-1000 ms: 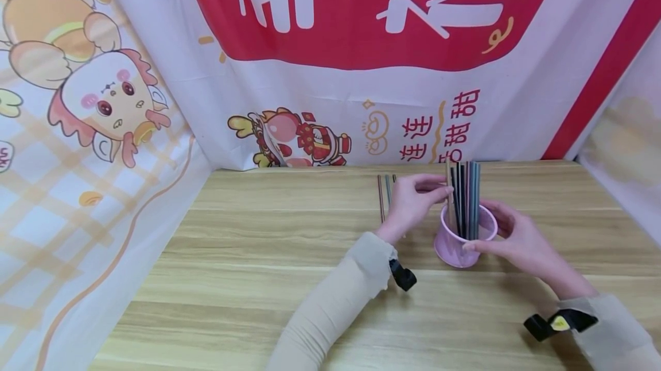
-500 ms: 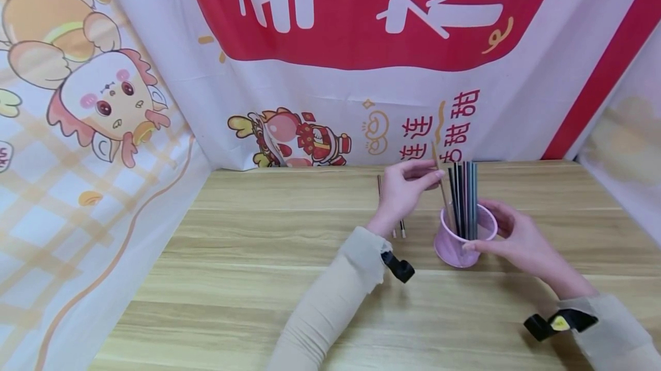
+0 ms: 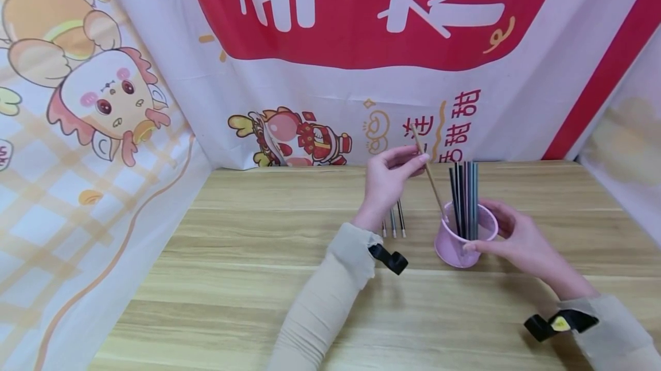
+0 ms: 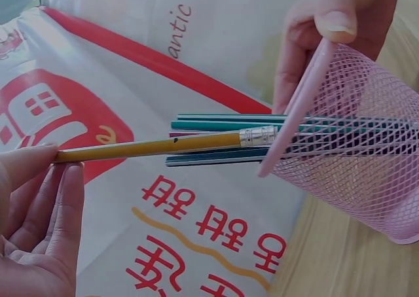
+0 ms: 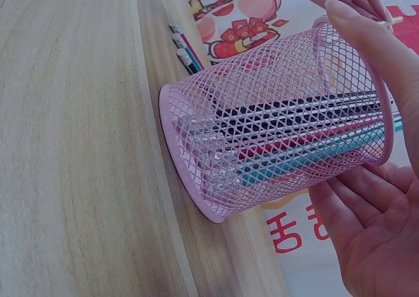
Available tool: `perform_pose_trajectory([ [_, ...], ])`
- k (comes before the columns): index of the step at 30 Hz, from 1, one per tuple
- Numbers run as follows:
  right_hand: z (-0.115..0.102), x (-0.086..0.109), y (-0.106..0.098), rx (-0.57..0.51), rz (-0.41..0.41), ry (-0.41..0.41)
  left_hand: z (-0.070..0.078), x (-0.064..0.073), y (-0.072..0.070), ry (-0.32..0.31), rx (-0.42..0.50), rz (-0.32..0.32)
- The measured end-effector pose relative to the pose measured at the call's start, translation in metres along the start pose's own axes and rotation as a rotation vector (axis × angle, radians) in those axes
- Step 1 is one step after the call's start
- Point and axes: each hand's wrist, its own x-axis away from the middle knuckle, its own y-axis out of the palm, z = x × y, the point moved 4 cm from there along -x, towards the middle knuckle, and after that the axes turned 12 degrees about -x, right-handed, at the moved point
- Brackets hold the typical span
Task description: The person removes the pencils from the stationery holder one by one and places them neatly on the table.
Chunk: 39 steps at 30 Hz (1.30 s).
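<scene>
My left hand (image 3: 383,183) pinches a yellow pencil (image 3: 434,184) between thumb and fingers, near its upper end. The pencil slants, and its metal ferrule (image 4: 258,137) overlaps the rim of the pink mesh pen cup (image 3: 454,253); whether its tip is inside or outside I cannot tell. With thumb in front and fingers behind, my right hand (image 3: 524,243) holds the cup by its rim. Several dark, teal and reddish pencils (image 3: 467,193) stand in the cup, eraser ends down, as the right wrist view shows through the mesh.
Just right of the left wrist, three pencils (image 3: 394,226) lie side by side on the wood-grain table (image 3: 232,268), partly hidden by the left hand. A printed cloth (image 3: 320,90) hangs at the table's back edge, and another patterned cloth (image 3: 150,187) borders the left side.
My left hand has moved up and left, drawing the yellow pencil out of the cup from upright to slanted. The pencils lying on the table show more. The right hand and cup stay put.
</scene>
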Motion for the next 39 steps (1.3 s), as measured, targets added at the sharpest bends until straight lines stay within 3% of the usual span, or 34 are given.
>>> perform_pose_trajectory([
  [9,-0.001,0.0,0.0,-0.022,0.005,-0.022,0.005,-0.002,-0.013,-0.004,0.008,0.041],
  [16,-0.001,0.001,0.0,0.003,0.004,0.008,0.0,-0.003,-0.023,-0.006,-0.007,0.045],
  [30,-0.001,0.0,0.0,0.016,0.002,0.013,-0.022,-0.003,-0.047,-0.039,-0.119,0.055],
  [39,-0.001,0.001,0.0,0.006,-0.001,0.021,-0.042,-0.004,-0.068,-0.084,-0.13,0.096],
])
